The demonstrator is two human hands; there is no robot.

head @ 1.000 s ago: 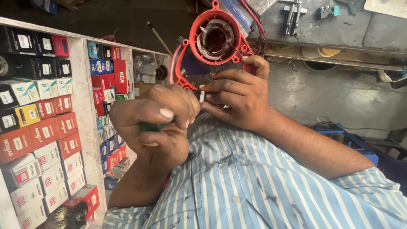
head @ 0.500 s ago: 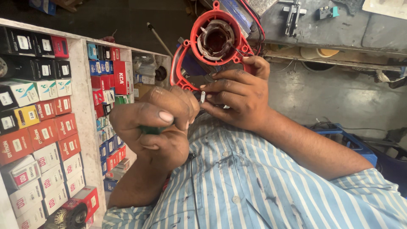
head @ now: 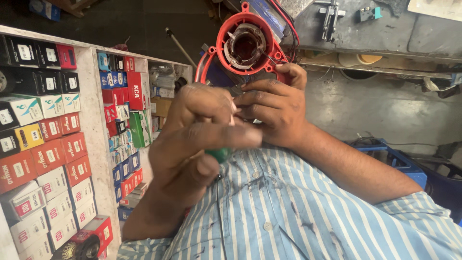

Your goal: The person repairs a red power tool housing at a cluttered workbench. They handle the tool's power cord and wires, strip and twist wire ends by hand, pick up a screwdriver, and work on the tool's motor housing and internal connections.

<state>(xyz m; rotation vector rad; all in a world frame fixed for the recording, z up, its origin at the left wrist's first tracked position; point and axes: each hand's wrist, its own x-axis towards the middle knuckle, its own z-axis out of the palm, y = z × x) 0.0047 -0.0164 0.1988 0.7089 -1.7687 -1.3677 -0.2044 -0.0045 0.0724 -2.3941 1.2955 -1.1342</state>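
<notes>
Nearby, shelves hold stacked small boxes, red, white, black.

blue-and-white striped button shirt, short sleeves, dark smudges on the front; both forearms bare

The round motor housing is at the top middle of the view, with the right hand just below it and touching its lower edge. The left hand is left of the right hand and nearer to the camera, closed around a screwdriver handle. The shelf of small boxes stands at the left. The workbench is at the top right, behind the housing.
</notes>
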